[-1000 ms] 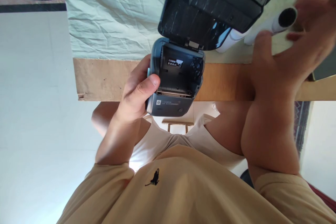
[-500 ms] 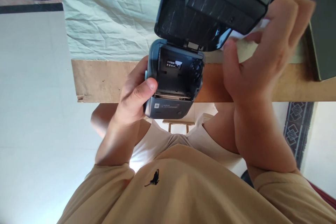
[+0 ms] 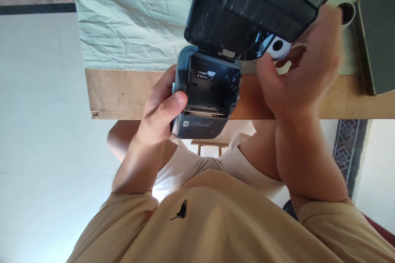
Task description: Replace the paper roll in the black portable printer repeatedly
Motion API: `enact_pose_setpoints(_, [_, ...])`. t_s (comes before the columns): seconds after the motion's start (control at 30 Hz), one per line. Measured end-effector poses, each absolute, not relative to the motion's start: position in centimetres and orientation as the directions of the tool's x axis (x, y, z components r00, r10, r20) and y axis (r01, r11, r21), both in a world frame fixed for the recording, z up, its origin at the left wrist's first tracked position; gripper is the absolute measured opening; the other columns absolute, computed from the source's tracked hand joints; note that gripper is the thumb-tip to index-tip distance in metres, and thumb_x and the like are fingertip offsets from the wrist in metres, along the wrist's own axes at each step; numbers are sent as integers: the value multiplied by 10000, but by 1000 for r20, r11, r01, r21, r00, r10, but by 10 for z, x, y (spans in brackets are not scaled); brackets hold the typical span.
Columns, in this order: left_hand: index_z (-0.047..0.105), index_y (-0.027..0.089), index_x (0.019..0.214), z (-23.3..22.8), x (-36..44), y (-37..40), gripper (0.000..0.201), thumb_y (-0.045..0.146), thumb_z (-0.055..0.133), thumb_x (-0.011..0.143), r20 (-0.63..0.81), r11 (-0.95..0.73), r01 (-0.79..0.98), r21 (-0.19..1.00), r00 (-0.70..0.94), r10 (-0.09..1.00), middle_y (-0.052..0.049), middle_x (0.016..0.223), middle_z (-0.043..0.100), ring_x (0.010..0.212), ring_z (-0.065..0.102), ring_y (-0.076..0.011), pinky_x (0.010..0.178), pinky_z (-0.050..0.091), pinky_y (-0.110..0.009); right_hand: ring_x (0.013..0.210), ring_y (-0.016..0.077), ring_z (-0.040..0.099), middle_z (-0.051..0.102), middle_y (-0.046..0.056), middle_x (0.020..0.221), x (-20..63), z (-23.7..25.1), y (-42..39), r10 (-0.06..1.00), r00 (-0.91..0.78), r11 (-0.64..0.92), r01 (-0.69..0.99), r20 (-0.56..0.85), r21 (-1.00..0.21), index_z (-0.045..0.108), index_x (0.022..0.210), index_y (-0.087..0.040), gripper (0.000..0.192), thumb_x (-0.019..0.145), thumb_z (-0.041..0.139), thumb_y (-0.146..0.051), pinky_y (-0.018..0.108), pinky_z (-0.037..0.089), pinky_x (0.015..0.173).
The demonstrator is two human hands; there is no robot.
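Observation:
A small dark grey label printer (image 3: pixel 203 90) hangs tilted over the table's front edge, its black lid (image 3: pixel 228 16) swung up and back. The inner compartment shows a small printed sticker and no roll. My left hand (image 3: pixel 160 111) is closed around the printer's left side, thumb on the near rim. On the right, my right hand (image 3: pixel 305 65) has its fingers curled and its thumb at a white label roll (image 3: pixel 280 49) with a dark core. The roll is partly hidden by the lid, and the grip of the rear fingers is hard to see.
A pale green cloth (image 3: pixel 132 20) covers the wooden table (image 3: pixel 123 94). At the right lies a dark flat tray-like object (image 3: pixel 379 41), with a dark-filled cup (image 3: pixel 347 13) beside it. My knees are below the table edge.
My right hand has drawn its fingers in and shifted slightly left, so the label roll and the cup now show. The left hand and printer have barely moved.

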State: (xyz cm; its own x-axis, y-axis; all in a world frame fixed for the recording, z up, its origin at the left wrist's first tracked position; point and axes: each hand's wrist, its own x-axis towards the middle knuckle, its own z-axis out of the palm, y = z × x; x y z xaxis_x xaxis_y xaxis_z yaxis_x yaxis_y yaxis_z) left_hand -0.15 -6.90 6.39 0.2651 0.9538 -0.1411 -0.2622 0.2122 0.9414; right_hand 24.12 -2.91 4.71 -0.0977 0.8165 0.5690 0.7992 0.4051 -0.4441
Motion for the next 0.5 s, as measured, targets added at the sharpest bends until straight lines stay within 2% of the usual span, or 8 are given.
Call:
enact_pose_setpoints(0.07, [696, 187, 1250, 63, -2, -69, 602, 607, 755, 822, -149, 216, -251, 943, 262, 953, -81, 1134, 727, 1176, 659, -341, 856, 547, -396, 951, 201, 671, 716, 82, 1046, 241, 47, -28, 820, -148, 412, 824, 553, -389, 644, 1101, -215, 246, 860, 664, -263, 333, 543, 818])
enact_pose_setpoints(0.13, [695, 187, 1253, 62, -2, -69, 617, 612, 764, 810, -154, 222, -253, 942, 262, 953, -82, 1120, 731, 1159, 668, -341, 793, 534, -376, 983, 208, 679, 722, 84, 1043, 240, 48, -27, 831, -188, 416, 835, 523, -361, 650, 1057, -203, 211, 851, 661, -247, 357, 536, 888])
enact_pose_setpoints(0.2, [697, 191, 1246, 61, -2, -69, 618, 612, 773, 800, -152, 222, -262, 939, 263, 953, -85, 1114, 734, 1147, 675, -342, 767, 529, -373, 922, 180, 674, 717, 71, 1019, 238, 50, -27, 855, -175, 391, 836, 488, -385, 632, 1089, -201, 218, 881, 621, -267, 331, 524, 833])
enact_pose_setpoints(0.3, [697, 189, 1238, 64, -2, -69, 604, 603, 773, 805, -151, 225, -271, 936, 268, 951, -89, 1117, 735, 1160, 673, -344, 826, 549, -398, 800, 135, 634, 698, 45, 925, 235, 53, -30, 873, -165, 377, 825, 460, -421, 616, 1069, -199, 191, 951, 547, -333, 294, 491, 757])
enact_pose_setpoints(0.4, [695, 184, 1231, 66, -1, -70, 579, 582, 772, 818, -150, 230, -286, 930, 276, 949, -92, 1127, 735, 1190, 665, -346, 919, 560, -427, 854, 143, 626, 673, 51, 910, 234, 54, -32, 851, -232, 446, 793, 471, -415, 601, 978, -193, 127, 948, 540, -301, 301, 495, 793])
enact_pose_setpoints(0.5, [684, 179, 1244, 57, 0, -68, 555, 562, 750, 847, -133, 218, -285, 934, 288, 948, -92, 1139, 730, 1203, 666, -343, 956, 569, -440, 920, 164, 602, 639, 49, 918, 236, 56, -32, 851, -234, 450, 786, 470, -424, 600, 992, -194, 167, 935, 584, -350, 320, 505, 825])
